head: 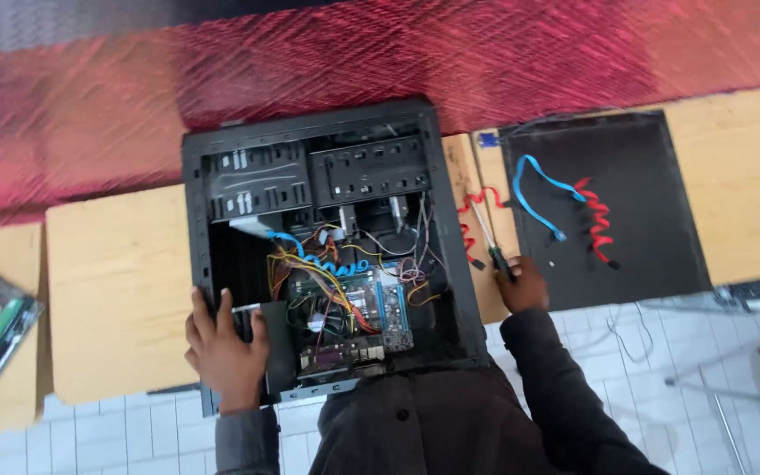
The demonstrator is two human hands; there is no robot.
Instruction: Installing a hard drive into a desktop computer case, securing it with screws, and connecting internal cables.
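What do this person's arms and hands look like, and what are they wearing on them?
Both hands are bare: no gloves, and no rings or watch that I can make out. The left hand comes out of a greyish sleeve cuff. The right hand comes out of a long dark sleeve, creased and loose, matching the dark garment on the body.

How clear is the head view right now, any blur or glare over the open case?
Head view: overall soft with motion blur, worst on the red carpet; computer case interior dim, wiring smeared; no strong glare; both hands, left hand and right hand, slightly blurred.
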